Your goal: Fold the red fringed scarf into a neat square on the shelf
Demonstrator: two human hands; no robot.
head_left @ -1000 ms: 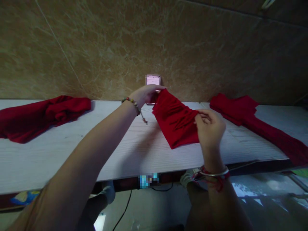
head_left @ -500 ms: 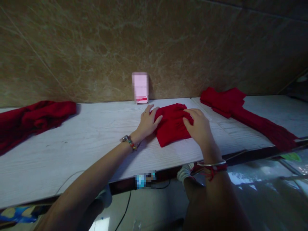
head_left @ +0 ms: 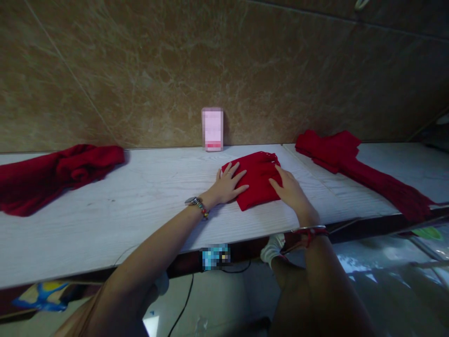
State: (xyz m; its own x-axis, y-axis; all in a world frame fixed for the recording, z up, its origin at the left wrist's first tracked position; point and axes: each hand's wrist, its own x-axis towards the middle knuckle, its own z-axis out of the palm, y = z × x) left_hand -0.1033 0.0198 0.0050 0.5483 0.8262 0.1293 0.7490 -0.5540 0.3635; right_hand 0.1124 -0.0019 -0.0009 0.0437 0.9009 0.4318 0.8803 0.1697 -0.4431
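Lowered since a second ago: the folded red cloth [head_left: 257, 175], then raised and pinched between two hands, now lies on the white wood-grain board [head_left: 157, 192], near the middle of the view. Left hand has gone from a pinch at its upper corner to an open palm; right hand has let its grip loosen.

Far left, a rumpled red bundle [head_left: 59, 175] on the board, running out of view. Below it, under the board's front edge, a blue and yellow packet [head_left: 44, 297]. Further along, a dark cable [head_left: 184, 304] crosses the floor.

Left hand [head_left: 229, 185]: beaded bracelet [head_left: 201, 206] at the wrist, fingers fanned wide and laid flat over the cloth's left part, nothing gripped. Behind, a pink phone [head_left: 212, 128] stands upright against the brown marbled wall [head_left: 157, 70]; its screen is blurred out.

Cloth itself: roughly four-sided, a loose, ragged edge toward the wall.

Right hand [head_left: 289, 189]: silver bangle [head_left: 310, 228] and red cord, thumb well apart from the fingers, tips on the cloth's right edge. No grip visible.

Far right, a second red piece [head_left: 351, 157], its fringed end reaching the board's front edge.
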